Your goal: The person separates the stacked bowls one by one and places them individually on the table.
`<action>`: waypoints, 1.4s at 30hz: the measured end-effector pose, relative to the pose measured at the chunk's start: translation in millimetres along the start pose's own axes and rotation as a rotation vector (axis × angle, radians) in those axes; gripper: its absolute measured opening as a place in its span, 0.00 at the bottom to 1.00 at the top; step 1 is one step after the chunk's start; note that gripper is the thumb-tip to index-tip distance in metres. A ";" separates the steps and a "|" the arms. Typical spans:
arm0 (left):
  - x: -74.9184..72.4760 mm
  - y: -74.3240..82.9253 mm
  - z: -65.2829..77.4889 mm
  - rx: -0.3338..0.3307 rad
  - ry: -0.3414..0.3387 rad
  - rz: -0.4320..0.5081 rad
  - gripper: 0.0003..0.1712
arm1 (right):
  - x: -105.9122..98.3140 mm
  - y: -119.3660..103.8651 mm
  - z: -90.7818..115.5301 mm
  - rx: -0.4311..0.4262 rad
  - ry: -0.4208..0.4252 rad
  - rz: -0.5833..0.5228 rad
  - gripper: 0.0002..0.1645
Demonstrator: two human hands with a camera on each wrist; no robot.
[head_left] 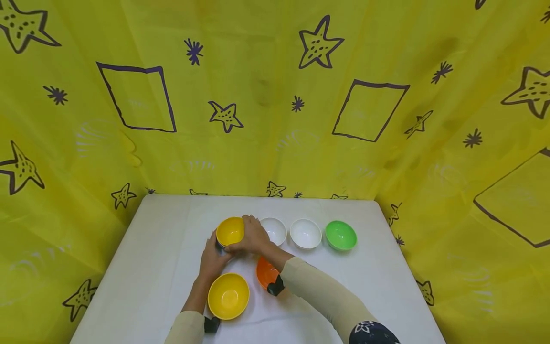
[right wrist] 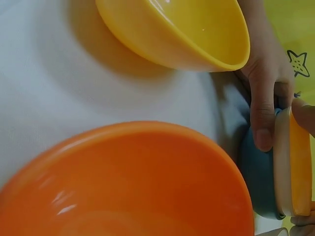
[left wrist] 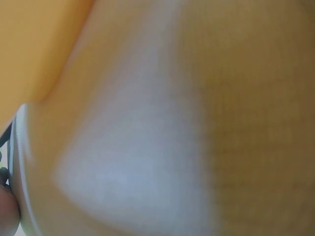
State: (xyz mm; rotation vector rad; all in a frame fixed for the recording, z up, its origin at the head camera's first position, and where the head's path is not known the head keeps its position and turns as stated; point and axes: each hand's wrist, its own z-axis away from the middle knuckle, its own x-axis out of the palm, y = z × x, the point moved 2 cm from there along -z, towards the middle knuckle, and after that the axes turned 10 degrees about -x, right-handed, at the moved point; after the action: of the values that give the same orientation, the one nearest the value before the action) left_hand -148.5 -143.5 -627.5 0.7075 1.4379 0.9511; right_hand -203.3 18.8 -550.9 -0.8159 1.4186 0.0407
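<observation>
A small yellow bowl (head_left: 229, 231) sits in the top of a dark blue bowl (right wrist: 257, 172) toward the table's back left. From the left, my left hand (head_left: 212, 262) holds the blue bowl, its thumb or a finger lying along the outside in the right wrist view. My right hand (head_left: 252, 237) grips the yellow bowl's rim from the right. Most of the blue bowl is hidden by both hands in the head view. The left wrist view is mostly blurred cloth and yellow surfaces.
A larger yellow bowl (head_left: 228, 297) stands near the left forearm. Under the right forearm is an orange bowl (right wrist: 128, 182), partly covered in the head view. Along the back run two white bowls (head_left: 275, 232) and a green bowl (head_left: 341, 235). Yellow curtains (head_left: 266, 157) surround the white table (head_left: 163, 248).
</observation>
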 end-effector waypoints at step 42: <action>-1.0 -0.5 1.1 -0.009 0.018 0.006 0.56 | -61.5 -53.3 -2.0 -0.136 0.166 -0.112 0.67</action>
State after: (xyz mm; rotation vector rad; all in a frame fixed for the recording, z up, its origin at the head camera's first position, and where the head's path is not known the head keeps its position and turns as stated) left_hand -147.3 -144.4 -627.4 0.6985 1.4473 0.9709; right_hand -191.4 5.4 -471.5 -1.0294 1.5356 -0.0176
